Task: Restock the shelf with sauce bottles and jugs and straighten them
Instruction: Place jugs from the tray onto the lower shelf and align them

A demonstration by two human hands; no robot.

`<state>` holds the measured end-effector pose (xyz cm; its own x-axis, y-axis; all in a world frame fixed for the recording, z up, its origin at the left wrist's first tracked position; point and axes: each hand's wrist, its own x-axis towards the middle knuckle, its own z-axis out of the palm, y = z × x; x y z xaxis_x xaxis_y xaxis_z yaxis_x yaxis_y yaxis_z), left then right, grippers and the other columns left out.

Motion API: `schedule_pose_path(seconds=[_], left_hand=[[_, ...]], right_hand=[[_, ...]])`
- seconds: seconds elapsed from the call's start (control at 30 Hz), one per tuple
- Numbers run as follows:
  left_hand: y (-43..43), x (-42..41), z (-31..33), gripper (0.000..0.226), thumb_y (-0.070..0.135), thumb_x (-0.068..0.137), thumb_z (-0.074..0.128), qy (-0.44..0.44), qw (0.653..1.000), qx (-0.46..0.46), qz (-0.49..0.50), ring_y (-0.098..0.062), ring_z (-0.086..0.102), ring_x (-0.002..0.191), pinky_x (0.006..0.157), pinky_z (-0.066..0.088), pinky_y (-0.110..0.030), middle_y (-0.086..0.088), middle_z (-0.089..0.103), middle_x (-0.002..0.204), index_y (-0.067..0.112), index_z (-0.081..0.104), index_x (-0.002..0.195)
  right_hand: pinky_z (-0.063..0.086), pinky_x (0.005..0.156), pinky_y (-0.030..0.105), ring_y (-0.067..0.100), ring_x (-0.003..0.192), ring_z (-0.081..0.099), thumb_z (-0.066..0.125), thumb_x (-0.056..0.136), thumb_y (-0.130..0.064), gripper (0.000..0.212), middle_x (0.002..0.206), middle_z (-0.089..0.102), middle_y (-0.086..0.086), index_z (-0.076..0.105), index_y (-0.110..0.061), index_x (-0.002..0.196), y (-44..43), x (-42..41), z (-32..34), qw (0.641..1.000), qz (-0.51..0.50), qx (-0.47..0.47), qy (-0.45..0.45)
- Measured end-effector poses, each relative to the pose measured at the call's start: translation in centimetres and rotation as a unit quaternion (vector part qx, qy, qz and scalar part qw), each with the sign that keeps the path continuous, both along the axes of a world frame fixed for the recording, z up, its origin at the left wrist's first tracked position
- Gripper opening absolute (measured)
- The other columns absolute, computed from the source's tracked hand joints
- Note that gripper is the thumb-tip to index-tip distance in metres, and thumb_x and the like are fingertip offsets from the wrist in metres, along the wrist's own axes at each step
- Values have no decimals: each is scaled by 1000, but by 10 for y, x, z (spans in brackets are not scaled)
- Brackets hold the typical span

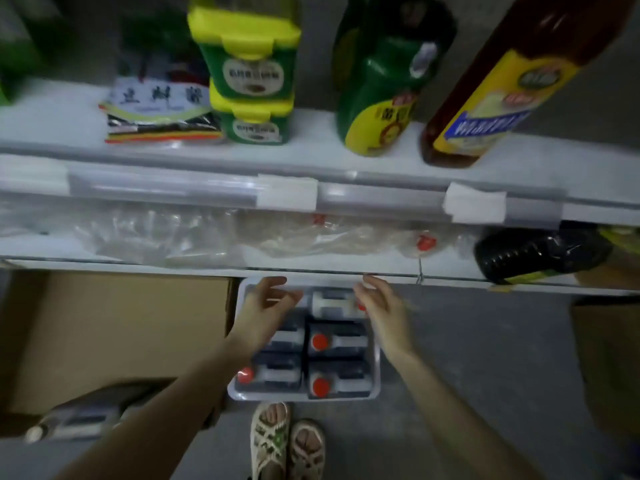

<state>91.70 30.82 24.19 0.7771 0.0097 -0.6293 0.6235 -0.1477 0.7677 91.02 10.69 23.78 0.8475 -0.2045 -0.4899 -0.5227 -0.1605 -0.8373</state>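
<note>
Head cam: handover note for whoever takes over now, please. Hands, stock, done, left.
Left hand: open, empty, over the tray of jugs on the floor.
Right hand: open, empty, beside the far jug.
Tray holds about six dark red-capped jugs; one dark jug already lies on the lower shelf at right.
Top shelf carries a brown bottle and a green jug.
Left: lift tray jugs onto the shelf, straighten.

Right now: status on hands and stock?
Left hand, right hand open, empty, over tray of red-capped bottles. Nothing in the way.
</note>
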Motion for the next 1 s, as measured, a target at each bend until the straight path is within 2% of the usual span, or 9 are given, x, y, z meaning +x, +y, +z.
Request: schedule_pose_path(seconds=[0.17, 0.27, 0.33, 0.4, 0.47, 0.57, 0.67, 0.83, 1.0], left_hand=[[-21, -1, -107, 30, 26, 91, 62, 38, 999, 7, -36, -1, 57, 80, 59, 42, -10, 9, 59, 94, 23, 50, 119], [-35, 0, -170, 34, 29, 89, 64, 42, 997, 7, -59, -6, 60, 88, 71, 48, -21, 6, 64, 102, 23, 50, 120], [-45, 0, -206, 36, 29, 87, 66, 38, 997, 14, -72, -8, 60, 89, 74, 50, -25, 3, 65, 105, 23, 50, 120], [-56, 2, -239, 38, 27, 87, 67, 28, 995, 26, -94, 2, 57, 85, 69, 47, -16, 6, 60, 106, 22, 51, 121], [-66, 5, -271, 43, 23, 86, 69, 4, 993, 35, -114, 6, 55, 84, 67, 42, -4, -1, 56, 118, 19, 53, 126], [-77, 8, -309, 50, 24, 86, 70, -46, 978, 76, -191, -2, 43, 117, 81, 28, 5, -4, 41, 141, 18, 52, 132], [-86, 14, -336, 49, 28, 86, 68, -72, 962, 84, -248, -5, 17, 142, 97, 16, -5, -5, 26, 154, 17, 53, 131], [-87, 23, -359, 26, 26, 87, 68, -98, 957, 79, -263, -7, 19, 143, 96, 20, -6, -7, 39, 145, 8, 63, 105], [-87, 29, -361, 23, 25, 86, 69, -87, 956, 78, -268, -9, 35, 129, 81, 25, 5, -3, 37, 134, 5, 60, 90]], right_hand=[[45, 75, 6, 5, 91, 62, 63, 91, -18, 14, 98, 68, -6, 64, -18, 106, -24, -15, -103, 999, -16, -19, 47], [42, 67, 0, 0, 87, 59, 62, 92, -22, 19, 91, 60, -16, 59, -17, 110, -40, -20, -156, 997, -27, -19, 63], [43, 75, 9, 1, 87, 56, 62, 92, -25, 18, 90, 55, -20, 52, -24, 108, -50, -23, -190, 996, -31, -22, 82], [43, 90, 25, 9, 99, 56, 63, 90, -33, 18, 97, 57, -19, 53, -33, 106, -60, -23, -227, 995, -42, -34, 88], [41, 100, 33, 13, 113, 54, 64, 89, -39, 37, 116, 60, -12, 56, -29, 123, -67, -22, -261, 994, -44, -41, 90], [43, 95, 26, 8, 109, 57, 63, 90, -36, 47, 114, 61, -10, 54, -20, 133, -75, -19, -298, 996, -30, -34, 72], [39, 89, 17, 7, 112, 53, 59, 92, -38, 50, 120, 59, -10, 47, -28, 140, -82, -15, -321, 997, -6, -40, 67], [30, 90, 0, 9, 133, 39, 52, 96, -31, 59, 147, 41, -5, 30, -25, 150, -85, -16, -346, 999, 20, -38, 23], [32, 85, -4, -11, 111, 48, 52, 97, -24, 53, 131, 48, -14, 34, -26, 147, -86, -15, -356, 999, 32, -12, -10]])
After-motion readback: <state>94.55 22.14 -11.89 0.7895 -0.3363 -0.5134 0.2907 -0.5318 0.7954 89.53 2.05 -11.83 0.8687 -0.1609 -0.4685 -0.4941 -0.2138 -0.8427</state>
